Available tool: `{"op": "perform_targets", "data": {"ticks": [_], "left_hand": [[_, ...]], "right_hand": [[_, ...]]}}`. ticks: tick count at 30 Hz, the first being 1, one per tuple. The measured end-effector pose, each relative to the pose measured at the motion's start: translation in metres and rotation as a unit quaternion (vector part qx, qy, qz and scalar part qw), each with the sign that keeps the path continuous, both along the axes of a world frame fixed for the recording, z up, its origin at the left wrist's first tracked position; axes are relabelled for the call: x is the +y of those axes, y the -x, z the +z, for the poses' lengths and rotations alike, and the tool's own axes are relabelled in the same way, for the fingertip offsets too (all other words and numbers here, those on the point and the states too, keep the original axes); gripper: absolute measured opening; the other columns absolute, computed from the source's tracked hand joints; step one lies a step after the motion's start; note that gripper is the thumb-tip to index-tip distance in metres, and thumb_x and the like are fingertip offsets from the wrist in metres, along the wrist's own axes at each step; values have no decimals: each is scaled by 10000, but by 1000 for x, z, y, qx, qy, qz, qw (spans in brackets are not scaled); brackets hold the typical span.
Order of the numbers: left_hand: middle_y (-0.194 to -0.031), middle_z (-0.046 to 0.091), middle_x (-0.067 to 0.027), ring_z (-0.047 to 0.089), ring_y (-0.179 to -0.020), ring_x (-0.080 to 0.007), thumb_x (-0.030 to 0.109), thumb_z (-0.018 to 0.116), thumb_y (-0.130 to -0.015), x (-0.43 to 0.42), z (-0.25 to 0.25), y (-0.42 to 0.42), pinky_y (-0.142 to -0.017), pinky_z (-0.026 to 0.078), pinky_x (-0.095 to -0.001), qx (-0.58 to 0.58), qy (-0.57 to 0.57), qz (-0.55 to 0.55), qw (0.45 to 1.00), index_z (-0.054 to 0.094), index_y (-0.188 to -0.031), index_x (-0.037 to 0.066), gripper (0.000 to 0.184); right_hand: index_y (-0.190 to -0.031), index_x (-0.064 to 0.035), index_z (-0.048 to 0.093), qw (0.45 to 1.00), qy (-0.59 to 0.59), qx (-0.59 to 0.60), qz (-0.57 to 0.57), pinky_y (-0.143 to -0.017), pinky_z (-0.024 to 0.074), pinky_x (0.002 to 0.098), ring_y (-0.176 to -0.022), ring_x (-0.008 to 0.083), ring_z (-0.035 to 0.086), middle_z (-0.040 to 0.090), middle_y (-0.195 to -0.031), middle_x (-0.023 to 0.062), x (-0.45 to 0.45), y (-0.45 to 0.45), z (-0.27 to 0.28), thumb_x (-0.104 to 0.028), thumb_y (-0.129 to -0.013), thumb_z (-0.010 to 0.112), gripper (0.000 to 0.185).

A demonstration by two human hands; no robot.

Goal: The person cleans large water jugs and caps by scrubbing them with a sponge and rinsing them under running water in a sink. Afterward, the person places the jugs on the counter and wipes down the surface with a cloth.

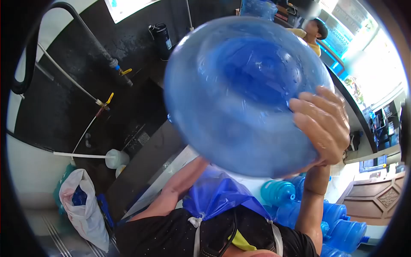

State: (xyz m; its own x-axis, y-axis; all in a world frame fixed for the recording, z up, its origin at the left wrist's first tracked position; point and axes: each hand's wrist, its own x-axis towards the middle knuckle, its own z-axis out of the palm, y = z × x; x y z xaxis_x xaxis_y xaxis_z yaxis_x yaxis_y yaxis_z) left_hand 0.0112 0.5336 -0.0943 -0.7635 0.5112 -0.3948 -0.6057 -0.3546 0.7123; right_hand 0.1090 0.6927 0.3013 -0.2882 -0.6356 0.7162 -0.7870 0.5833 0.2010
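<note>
right hand, fingers clamped on blue water jug at four o'clock; left hand hidden, can't tell; seemingly holding, steadiness wanted next.

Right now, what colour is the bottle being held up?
Translucent blue; the bottle shows best in the head view.

Landmark: black wall, glossy, water-marked. White wall adjoins it, lower left. Small bright opening at its top edge. Large window well to its right, light overexposed. Carved brown wooden panel far to its lower right.
</note>
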Motion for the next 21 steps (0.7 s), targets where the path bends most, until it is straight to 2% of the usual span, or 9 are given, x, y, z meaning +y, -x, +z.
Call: {"op": "perform_targets", "data": {"ticks": [12, 16, 21], "left_hand": [[-1209, 662, -184, 683, -997, -293, 383, 446, -1037, -27, 8, 143, -893, 578, -446, 7, 13, 80, 997, 497, -1390, 39, 496], [-1205, 664, -185, 684, -992, -294, 383, 444, -1037, -20, 11, 202, -891, 578, -446, 13, 24, 97, 995, 499, -1387, 38, 495], [-1201, 666, -187, 686, -986, -295, 383, 441, -1037, -7, 12, 275, -888, 579, -447, 8, 61, 117, 991, 501, -1385, 37, 494]], "right_hand": [[-1217, 102, 610, 992, 125, 1, -5, -968, 510, 494, -1071, 381, 675, 683, -1134, 268, 27, 200, -16, -719, -714, 712, 969], [-1268, 85, 594, 994, 56, 69, 67, -963, 516, 487, -1050, 369, 683, 680, -1161, 254, 52, 252, -20, -705, -676, 757, 1000], [-1240, 69, 628, 992, 81, 50, 78, -947, 525, 462, -993, 364, 703, 718, -1078, 208, 65, 357, -17, -647, -626, 837, 966]]}}
